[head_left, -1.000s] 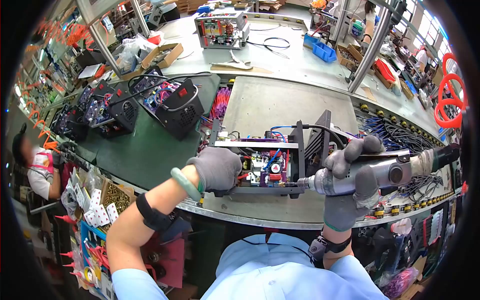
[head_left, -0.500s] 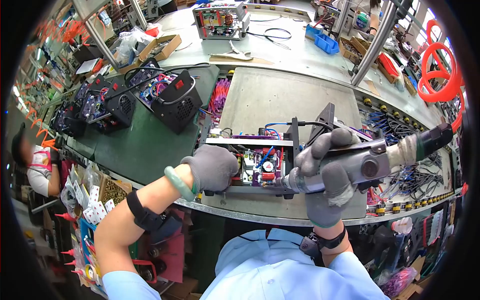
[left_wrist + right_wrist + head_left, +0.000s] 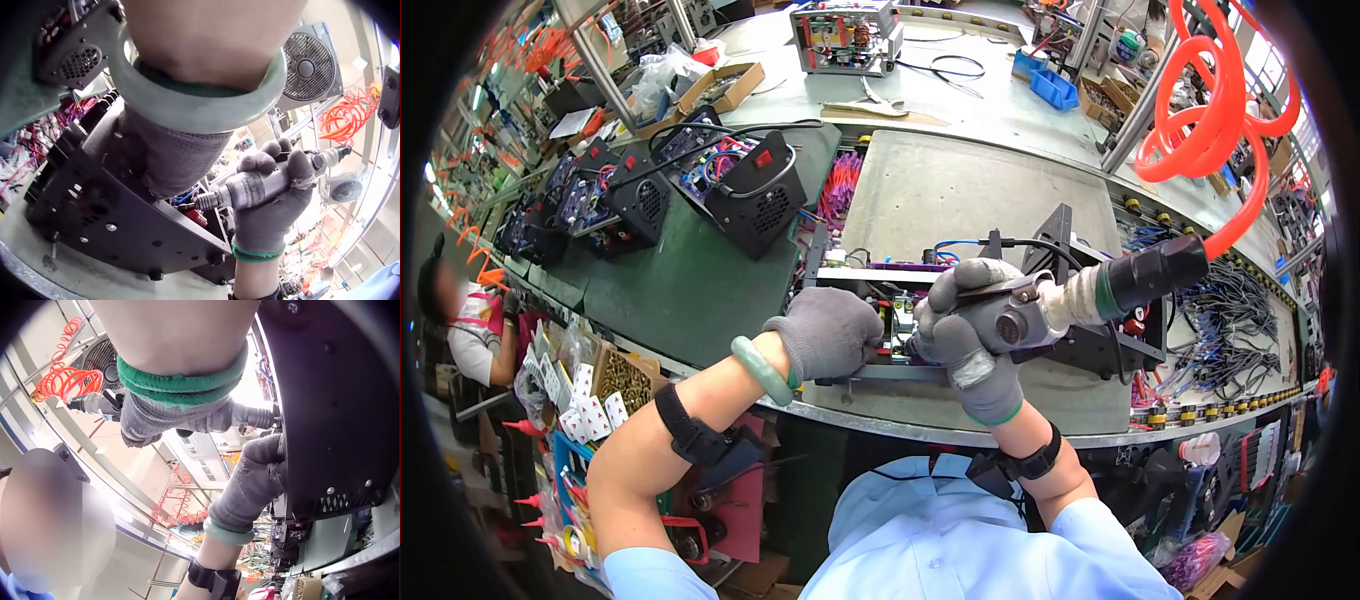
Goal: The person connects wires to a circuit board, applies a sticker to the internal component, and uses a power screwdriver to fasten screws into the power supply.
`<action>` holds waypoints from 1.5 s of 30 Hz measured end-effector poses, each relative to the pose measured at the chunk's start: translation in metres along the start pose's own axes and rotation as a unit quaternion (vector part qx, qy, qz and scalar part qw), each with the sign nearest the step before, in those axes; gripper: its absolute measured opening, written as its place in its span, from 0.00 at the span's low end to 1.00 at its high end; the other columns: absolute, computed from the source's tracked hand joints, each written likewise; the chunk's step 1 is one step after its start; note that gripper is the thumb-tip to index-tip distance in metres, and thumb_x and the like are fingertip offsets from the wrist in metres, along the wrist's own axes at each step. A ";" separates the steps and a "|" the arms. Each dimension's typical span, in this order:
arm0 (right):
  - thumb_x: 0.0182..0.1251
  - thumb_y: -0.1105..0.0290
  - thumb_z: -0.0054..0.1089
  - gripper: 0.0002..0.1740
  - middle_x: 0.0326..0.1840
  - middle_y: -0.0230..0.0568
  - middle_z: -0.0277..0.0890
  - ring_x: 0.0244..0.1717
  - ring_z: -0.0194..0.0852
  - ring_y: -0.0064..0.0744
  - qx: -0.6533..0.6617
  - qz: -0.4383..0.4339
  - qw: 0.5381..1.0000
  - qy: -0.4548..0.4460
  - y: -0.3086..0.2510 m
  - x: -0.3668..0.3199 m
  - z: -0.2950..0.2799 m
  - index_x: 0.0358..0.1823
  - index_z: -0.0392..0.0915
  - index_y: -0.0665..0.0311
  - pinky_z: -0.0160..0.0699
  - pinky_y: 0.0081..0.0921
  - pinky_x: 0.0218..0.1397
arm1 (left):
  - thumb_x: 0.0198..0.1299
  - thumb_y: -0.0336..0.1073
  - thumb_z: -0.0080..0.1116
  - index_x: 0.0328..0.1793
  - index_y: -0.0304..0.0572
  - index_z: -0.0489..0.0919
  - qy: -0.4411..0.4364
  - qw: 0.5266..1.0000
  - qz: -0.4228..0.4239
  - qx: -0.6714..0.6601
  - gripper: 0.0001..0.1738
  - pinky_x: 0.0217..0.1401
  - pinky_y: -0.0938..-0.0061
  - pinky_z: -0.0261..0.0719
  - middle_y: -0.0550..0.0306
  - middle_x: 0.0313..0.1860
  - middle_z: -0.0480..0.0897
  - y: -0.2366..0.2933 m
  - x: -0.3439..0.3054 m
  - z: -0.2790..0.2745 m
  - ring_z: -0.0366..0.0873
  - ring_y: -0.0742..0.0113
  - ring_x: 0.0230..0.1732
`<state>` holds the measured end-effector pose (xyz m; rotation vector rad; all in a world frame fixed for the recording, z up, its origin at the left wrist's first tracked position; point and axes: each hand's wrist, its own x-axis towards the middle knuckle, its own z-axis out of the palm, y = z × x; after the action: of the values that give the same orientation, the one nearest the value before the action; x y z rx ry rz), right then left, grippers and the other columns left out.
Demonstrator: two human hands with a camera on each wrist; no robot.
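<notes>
My right hand (image 3: 975, 335), in a grey glove, grips a silver pneumatic screwdriver (image 3: 1018, 318), its bit end angled down to the left. Before me lies a black metal machine chassis (image 3: 131, 234) with circuit boards and wires inside. My left hand (image 3: 832, 332), also gloved, is curled at the near left edge of this chassis, beside the tool tip. From the right wrist view, the fingers of the left hand (image 3: 247, 481) reach over the panel's rim, just below the driver's nose. Their tips are hidden behind the panel. Red coiled air hose (image 3: 1210, 120) runs from the tool's rear.
Several black machine units (image 3: 750, 190) stand on the green mat (image 3: 680, 290) to the left. A bare board (image 3: 980, 185) lies behind the chassis; black cables (image 3: 1230, 330) are heaped at right. Farther back are pliers (image 3: 875, 100), a blue bin (image 3: 1052, 90) and another machine (image 3: 845, 40).
My right hand has moved left with the screwdriver, from the chassis's right side toward my left hand, and the hose has swung inward. The left hand stays at the chassis's left edge.
</notes>
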<state>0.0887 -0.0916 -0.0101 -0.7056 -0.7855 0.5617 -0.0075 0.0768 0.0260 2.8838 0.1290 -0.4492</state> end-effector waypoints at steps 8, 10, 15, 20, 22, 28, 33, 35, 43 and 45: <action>0.53 0.76 0.70 0.21 0.42 0.38 0.77 0.40 0.75 0.23 -0.181 0.007 0.982 -0.053 0.028 0.021 0.013 0.49 0.75 0.69 0.76 0.25 0.45 | 0.55 0.42 0.59 0.34 0.53 0.87 0.027 1.000 0.011 0.001 0.08 0.43 0.56 0.82 0.52 0.34 0.86 -0.007 0.002 0.014 0.85 0.48 0.41; 0.55 0.77 0.70 0.20 0.43 0.35 0.78 0.43 0.74 0.19 -0.302 -0.005 0.950 -0.081 0.008 0.033 0.034 0.50 0.75 0.67 0.75 0.22 0.49 | 0.56 0.46 0.58 0.37 0.53 0.87 0.095 0.993 0.060 -0.031 0.11 0.44 0.57 0.82 0.50 0.36 0.87 -0.023 0.004 0.031 0.85 0.48 0.41; 0.48 0.69 0.74 0.27 0.35 0.44 0.82 0.36 0.85 0.36 -0.255 -0.034 0.961 -0.102 0.015 0.037 0.033 0.49 0.74 0.69 0.80 0.31 0.43 | 0.54 0.52 0.59 0.44 0.51 0.85 0.179 0.972 0.109 -0.108 0.19 0.42 0.59 0.82 0.45 0.37 0.86 -0.029 0.006 0.042 0.85 0.47 0.39; 0.55 0.74 0.73 0.23 0.39 0.37 0.80 0.40 0.78 0.23 -0.163 0.004 0.976 -0.141 0.002 0.035 0.028 0.52 0.75 0.71 0.78 0.26 0.46 | 0.59 0.40 0.62 0.43 0.38 0.83 0.270 0.929 -0.016 -0.254 0.13 0.39 0.63 0.82 0.48 0.33 0.85 -0.018 -0.012 0.042 0.84 0.57 0.33; 0.57 0.77 0.70 0.20 0.39 0.35 0.78 0.40 0.75 0.19 -0.126 -0.051 0.988 -0.078 -0.009 0.038 0.043 0.51 0.75 0.70 0.77 0.22 0.45 | 0.67 0.34 0.59 0.49 0.39 0.82 0.417 0.742 -0.114 -0.513 0.09 0.34 0.73 0.80 0.61 0.30 0.81 -0.016 -0.029 0.032 0.77 0.73 0.30; 0.62 0.67 0.70 0.32 0.51 0.41 0.74 0.45 0.75 0.32 0.206 0.102 0.966 -0.118 -0.087 0.027 0.028 0.66 0.67 0.61 0.80 0.31 0.50 | 0.69 0.28 0.49 0.62 0.39 0.74 0.346 0.338 -0.146 -0.863 0.16 0.20 0.89 0.67 0.61 0.39 0.79 -0.015 -0.106 0.077 0.73 0.78 0.29; 0.57 0.66 0.76 0.40 0.59 0.50 0.73 0.53 0.76 0.49 0.176 -0.064 0.959 -0.212 -0.118 0.005 -0.019 0.71 0.67 0.55 0.77 0.45 0.53 | 0.75 0.43 0.46 0.65 0.33 0.72 0.166 0.515 -0.068 -0.838 0.22 0.16 0.90 0.56 0.66 0.37 0.80 0.086 -0.068 0.035 0.62 0.86 0.19; 0.56 0.65 0.76 0.39 0.58 0.52 0.74 0.50 0.79 0.51 0.127 -0.115 0.974 -0.148 -0.135 -0.011 -0.027 0.70 0.69 0.54 0.80 0.46 0.47 | 0.76 0.46 0.44 0.64 0.34 0.73 0.048 0.492 -0.017 -0.869 0.23 0.16 0.90 0.54 0.66 0.37 0.80 0.105 -0.035 0.032 0.62 0.85 0.19; 0.64 0.58 0.65 0.31 0.46 0.44 0.76 0.36 0.77 0.34 -0.106 -0.330 0.933 0.098 -0.190 -0.059 -0.063 0.64 0.69 0.64 0.75 0.33 0.39 | 0.76 0.37 0.42 0.67 0.33 0.69 -0.074 0.510 0.040 -0.856 0.20 0.22 0.88 0.63 0.56 0.42 0.82 0.194 0.056 0.018 0.71 0.80 0.27; 0.61 0.59 0.67 0.30 0.41 0.37 0.75 0.30 0.73 0.23 -0.141 -0.350 0.911 0.166 -0.198 -0.064 -0.065 0.61 0.69 0.64 0.74 0.25 0.35 | 0.75 0.37 0.45 0.67 0.33 0.69 -0.085 0.533 0.034 -0.841 0.20 0.22 0.88 0.64 0.56 0.42 0.82 0.208 0.068 0.020 0.73 0.79 0.28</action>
<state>0.1397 -0.2846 0.0764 -0.7003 -0.7408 -0.3270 0.0766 -0.1267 0.0282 0.8699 0.2261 -0.2567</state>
